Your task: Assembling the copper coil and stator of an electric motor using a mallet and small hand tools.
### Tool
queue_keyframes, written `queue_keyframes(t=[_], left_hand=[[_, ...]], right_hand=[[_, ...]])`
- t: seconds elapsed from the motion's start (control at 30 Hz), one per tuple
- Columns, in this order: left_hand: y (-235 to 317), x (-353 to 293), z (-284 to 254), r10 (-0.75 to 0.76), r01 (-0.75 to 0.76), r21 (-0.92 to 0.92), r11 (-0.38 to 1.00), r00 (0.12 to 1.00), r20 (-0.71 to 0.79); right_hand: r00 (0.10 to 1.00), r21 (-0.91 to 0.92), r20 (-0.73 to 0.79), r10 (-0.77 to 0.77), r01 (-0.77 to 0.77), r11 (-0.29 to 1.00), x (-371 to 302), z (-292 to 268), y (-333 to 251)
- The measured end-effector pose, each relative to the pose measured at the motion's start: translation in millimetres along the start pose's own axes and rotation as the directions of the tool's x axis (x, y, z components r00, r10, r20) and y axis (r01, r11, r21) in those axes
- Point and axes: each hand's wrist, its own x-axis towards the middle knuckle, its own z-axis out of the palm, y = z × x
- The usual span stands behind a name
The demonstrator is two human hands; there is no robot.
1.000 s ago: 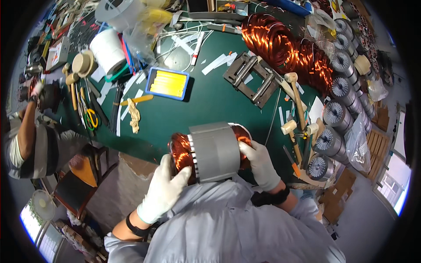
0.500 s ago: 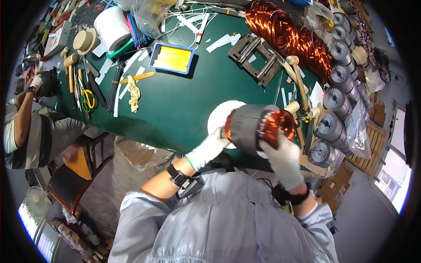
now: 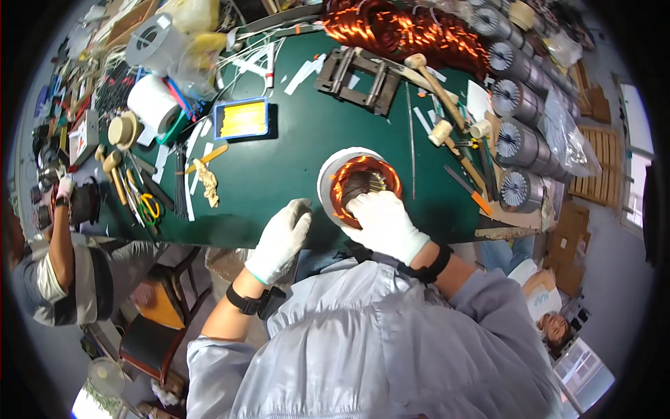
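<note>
Stator (image 3: 366, 165) sits under my right hand (image 3: 387, 223); I can't tell its grip. My left hand (image 3: 279, 241) hangs loose, empty.

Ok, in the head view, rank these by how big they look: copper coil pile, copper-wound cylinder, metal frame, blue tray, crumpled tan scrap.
1. Copper coil pile, largest
2. Copper-wound cylinder and metal frame: too close to rank; the right hand partly covers the cylinder
3. Blue tray
4. Crumpled tan scrap, smallest
</note>
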Motion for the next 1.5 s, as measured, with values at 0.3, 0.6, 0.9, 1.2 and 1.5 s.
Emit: queue_keyframes(t=[0.3,0.6,0.9,1.2,1.5], left_hand=[[46,-1,12,0.312,-0.260,0.242,0.935,0.926,-0.211],[118,22,126,0.380,-0.130,0.761,0.636,0.911,-0.161],[107,49,178,0.461,0.068,0.767,0.638,0.764,-0.451],[114,46,125,0.491,-0.325,0.847,0.420,0.867,0.089],[121,51,186,0.459,0.033,0.805,0.592,0.807,-0.371]], right_hand=[[0.735,0.614,-0.101,0.671,-0.485,0.623,-142,-1,50],[0.915,0.496,-0.131,0.381,-0.272,0.824,-235,3,120],[0.814,0.572,0.213,0.541,-0.552,0.607,-265,16,214],[0.679,0.331,-0.452,0.578,-0.474,0.816,-70,8,328],[0.446,-0.146,-0.851,0.277,-0.708,0.691,-13,-56,384]])
